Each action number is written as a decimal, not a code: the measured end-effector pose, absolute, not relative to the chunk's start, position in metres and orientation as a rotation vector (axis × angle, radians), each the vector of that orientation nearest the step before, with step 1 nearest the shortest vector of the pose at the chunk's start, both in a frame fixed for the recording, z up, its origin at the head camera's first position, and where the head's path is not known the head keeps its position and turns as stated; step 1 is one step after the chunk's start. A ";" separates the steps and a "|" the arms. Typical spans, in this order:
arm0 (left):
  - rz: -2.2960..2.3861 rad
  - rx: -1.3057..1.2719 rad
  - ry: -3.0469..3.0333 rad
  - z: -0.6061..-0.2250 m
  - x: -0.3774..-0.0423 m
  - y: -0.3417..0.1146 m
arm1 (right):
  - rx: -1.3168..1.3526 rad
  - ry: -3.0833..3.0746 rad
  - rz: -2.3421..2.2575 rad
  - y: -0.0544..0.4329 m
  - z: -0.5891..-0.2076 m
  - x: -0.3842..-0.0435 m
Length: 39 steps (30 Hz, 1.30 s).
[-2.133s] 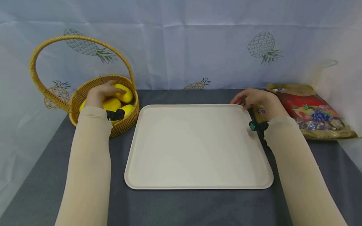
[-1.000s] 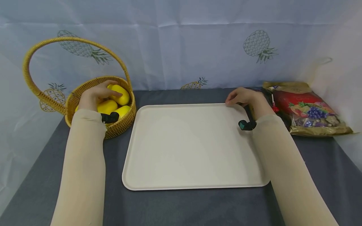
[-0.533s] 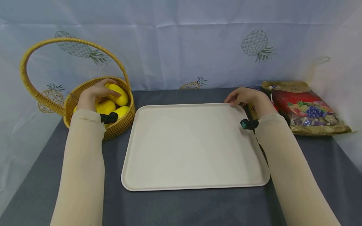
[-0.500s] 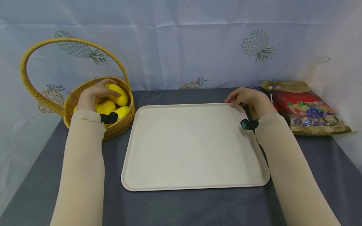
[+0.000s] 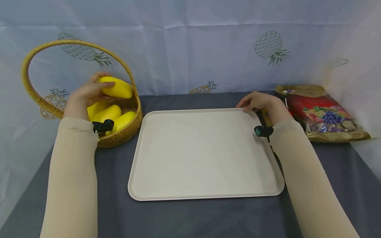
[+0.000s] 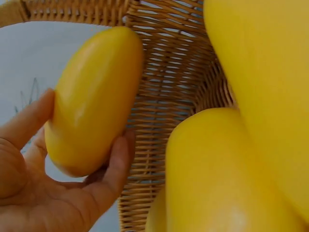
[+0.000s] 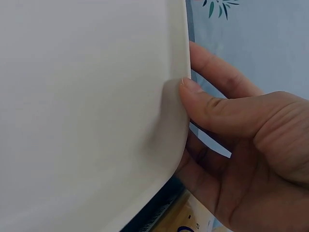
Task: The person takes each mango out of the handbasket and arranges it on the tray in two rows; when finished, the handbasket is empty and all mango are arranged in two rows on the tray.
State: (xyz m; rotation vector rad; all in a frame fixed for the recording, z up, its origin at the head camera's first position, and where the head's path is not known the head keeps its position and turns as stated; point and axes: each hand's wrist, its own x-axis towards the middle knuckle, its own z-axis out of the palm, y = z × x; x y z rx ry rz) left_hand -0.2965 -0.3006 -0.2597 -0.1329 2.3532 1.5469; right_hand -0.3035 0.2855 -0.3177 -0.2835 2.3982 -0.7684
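My left hand [image 5: 84,95] grips a yellow mango [image 5: 120,89] above the wicker basket [image 5: 131,132], under its tall arched handle. The left wrist view shows the thumb on one side of the mango [image 6: 94,104] and fingers curled round its lower end. Several more yellow mangoes [image 5: 107,114] lie in the basket, partly hidden by the hand and wrist. My right hand [image 5: 265,102] pinches the far right corner of the cream tray [image 5: 205,155]; in the right wrist view the thumb lies over the rim, with fingers behind and below it.
A red and gold bag of wrapped sweets [image 5: 324,114] lies at the back right. A gold packet [image 5: 267,117] shows partly behind my right wrist. The dark grey tablecloth [image 5: 190,218] runs back to a curtain [image 5: 178,59] printed with pineapples.
My left hand has lifted the mango up out of the pile and moved a little to the left, uncovering the others in the basket. The right hand keeps its grip on the tray corner.
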 end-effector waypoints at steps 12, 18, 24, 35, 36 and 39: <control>2.018 -0.020 1.971 -0.244 -0.265 -0.305 | -0.275 2.395 -0.813 0.289 -0.323 -0.305; 1.950 0.095 1.917 -0.247 -0.242 -0.285 | -0.289 2.375 -0.829 0.289 -0.322 -0.305; 1.837 0.150 1.970 -0.243 -0.228 -0.242 | -0.283 2.379 -0.839 0.288 -0.323 -0.304; 1.872 0.147 1.905 -0.256 -0.216 -0.144 | -0.291 2.408 -0.811 0.290 -0.323 -0.303; 1.853 0.149 1.914 -0.260 -0.215 -0.136 | -0.292 2.405 -0.814 0.290 -0.323 -0.303; 1.801 0.137 1.940 -0.269 -0.213 -0.116 | -0.296 2.404 -0.812 0.290 -0.324 -0.303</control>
